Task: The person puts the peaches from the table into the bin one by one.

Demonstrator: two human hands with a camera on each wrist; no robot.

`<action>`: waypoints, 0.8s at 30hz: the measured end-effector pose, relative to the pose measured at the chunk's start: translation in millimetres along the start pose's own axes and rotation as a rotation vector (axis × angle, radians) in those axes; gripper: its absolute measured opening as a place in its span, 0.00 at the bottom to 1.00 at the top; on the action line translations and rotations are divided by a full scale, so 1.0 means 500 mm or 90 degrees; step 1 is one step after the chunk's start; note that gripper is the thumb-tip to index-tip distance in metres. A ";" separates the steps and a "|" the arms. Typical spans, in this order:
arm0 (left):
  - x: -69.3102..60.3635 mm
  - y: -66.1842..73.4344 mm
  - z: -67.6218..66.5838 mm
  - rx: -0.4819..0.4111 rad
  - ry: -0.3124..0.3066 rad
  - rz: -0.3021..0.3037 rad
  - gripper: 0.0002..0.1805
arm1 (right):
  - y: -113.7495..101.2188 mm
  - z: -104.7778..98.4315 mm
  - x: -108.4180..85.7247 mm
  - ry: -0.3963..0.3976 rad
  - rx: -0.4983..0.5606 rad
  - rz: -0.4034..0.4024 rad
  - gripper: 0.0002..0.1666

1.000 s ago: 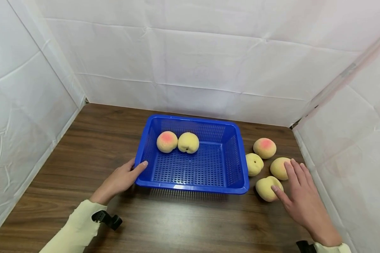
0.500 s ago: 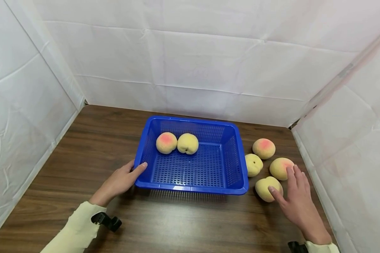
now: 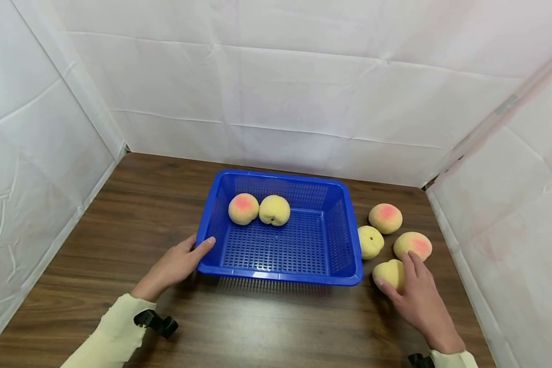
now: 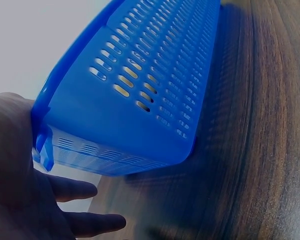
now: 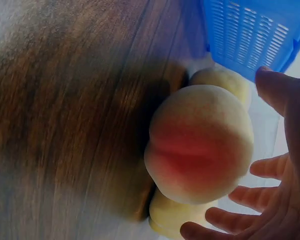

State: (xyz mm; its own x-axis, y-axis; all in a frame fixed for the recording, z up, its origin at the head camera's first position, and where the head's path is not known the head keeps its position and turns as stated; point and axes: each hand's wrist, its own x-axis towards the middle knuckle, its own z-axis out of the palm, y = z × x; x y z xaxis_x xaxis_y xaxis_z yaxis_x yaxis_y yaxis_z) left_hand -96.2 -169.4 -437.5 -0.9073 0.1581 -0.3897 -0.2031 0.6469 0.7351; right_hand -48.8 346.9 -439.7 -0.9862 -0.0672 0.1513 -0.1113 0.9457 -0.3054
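A blue plastic basket (image 3: 280, 276) stands on the table with two peaches inside, a red-topped peach (image 3: 243, 209) and a yellow peach (image 3: 274, 210). My left hand (image 3: 177, 263) grips its left rim, thumb over the edge and fingers outside; the left wrist view shows the hand at the basket rim (image 4: 65, 75). My right hand (image 3: 418, 301) is over the nearest loose peach (image 3: 388, 275) at the right, partly covering it. In the right wrist view, thumb and fingers are spread around this peach (image 5: 200, 145), whose red side faces the camera.
More loose peaches lie right of the basket: a yellow peach (image 3: 370, 243) close to its wall, a red-topped peach (image 3: 385, 219) behind, and another blushed peach (image 3: 413, 246) farther right. White sheeting (image 3: 285, 87) encloses the wooden table (image 3: 248, 322) at the back and sides.
My right hand has moved left and down from beside the peaches to over the nearest one, uncovering the peach at far right. The left hand and basket have stayed put.
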 end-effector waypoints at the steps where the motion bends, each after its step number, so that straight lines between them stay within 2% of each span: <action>1: 0.000 0.000 0.000 0.000 0.000 0.001 0.52 | -0.001 0.001 0.001 -0.003 -0.003 0.000 0.51; 5: 0.000 0.000 -0.002 0.000 0.000 0.001 0.52 | -0.001 0.004 0.010 -0.013 -0.012 0.004 0.51; 10: 0.000 0.000 -0.001 -0.004 -0.002 0.000 0.52 | 0.001 0.009 0.019 -0.058 -0.024 0.033 0.54; 18: 0.000 -0.001 -0.002 -0.009 -0.002 -0.001 0.50 | 0.003 0.024 0.044 -0.072 -0.061 0.038 0.49; 24: -0.002 -0.001 0.002 -0.022 -0.002 -0.007 0.50 | 0.005 0.034 0.049 -0.102 -0.065 0.068 0.47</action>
State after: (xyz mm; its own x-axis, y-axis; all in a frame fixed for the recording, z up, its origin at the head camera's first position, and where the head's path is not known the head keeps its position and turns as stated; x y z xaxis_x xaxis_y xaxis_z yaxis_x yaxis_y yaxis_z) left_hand -95.0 -169.0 -438.0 -0.9038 0.1541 -0.3992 -0.2249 0.6225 0.7496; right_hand -75.3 342.0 -452.6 -0.9995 -0.0073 -0.0309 -0.0005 0.9768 -0.2141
